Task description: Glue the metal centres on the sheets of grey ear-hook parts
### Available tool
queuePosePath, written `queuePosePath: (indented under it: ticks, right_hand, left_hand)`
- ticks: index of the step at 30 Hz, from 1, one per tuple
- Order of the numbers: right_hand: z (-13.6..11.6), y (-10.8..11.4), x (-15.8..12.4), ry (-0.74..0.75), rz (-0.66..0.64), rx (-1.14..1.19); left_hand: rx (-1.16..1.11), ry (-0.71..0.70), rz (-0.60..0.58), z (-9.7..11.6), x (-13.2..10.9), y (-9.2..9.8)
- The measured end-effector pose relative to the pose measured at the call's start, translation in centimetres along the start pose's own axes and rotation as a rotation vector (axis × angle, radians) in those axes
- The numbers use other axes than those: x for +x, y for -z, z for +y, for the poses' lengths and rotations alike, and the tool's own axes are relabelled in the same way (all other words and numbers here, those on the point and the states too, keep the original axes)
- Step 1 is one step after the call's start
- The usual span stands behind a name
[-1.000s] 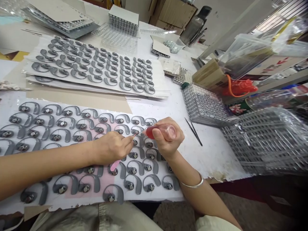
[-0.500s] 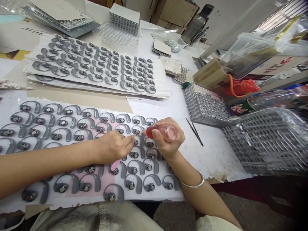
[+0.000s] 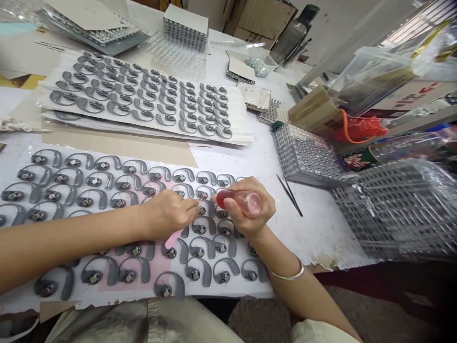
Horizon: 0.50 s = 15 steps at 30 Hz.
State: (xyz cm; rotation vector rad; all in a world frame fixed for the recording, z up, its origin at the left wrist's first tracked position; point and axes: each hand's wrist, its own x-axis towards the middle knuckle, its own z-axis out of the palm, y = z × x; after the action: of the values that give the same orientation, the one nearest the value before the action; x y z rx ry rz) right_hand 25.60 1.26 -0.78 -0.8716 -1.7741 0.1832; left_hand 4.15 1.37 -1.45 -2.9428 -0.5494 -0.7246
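I see the curved grey plastic ear-hook pieces (image 3: 213, 226) laid out in uneven rows on a white sheet (image 3: 250, 291) at the table's near edge, right under both hands. Each one bends from a broad, smooth, tapering arm into a thin arch, ending in a round, silver-faced metal part; fine hair-like wires stick out from several. The piece between the two hands is partly hidden from me.

The left hand (image 3: 167, 213) has its thumb and forefinger pinched together toward that piece. A flat pink tool (image 3: 174, 238) sticks out below the palm, gripped in the hand; a thin tip shows at the fingertips, but I cannot tell whether it touches the metal.

The right hand (image 3: 254, 223) is curled firmly round a translucent bottle of red liquid (image 3: 231, 196), lying nearly level, nozzle end pointing at the left fingertips. A thin silver bangle (image 3: 291, 277) circles that forearm.

Under the sheet's middle I make out a pink rectangular patch (image 3: 160, 263). Slim black tweezers (image 3: 297, 208) lie to the right, and behind, a stack of white sheets (image 3: 237, 124) bears more grey hooks.
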Motion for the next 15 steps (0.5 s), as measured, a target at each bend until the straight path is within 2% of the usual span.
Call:
queuePosePath:
  ticks: [7, 15]
  right_hand:
    - [-0.2, -0.2, 0.3, 0.003, -0.003, 0.015]
    - [-0.2, -0.2, 0.1, 0.020, -0.001, -0.003]
  left_hand:
    - [-0.221, 0.136, -0.099, -1.1, 0.2, 0.9]
    - [-0.447, 0.269, -0.117, -1.8, 0.3, 1.0]
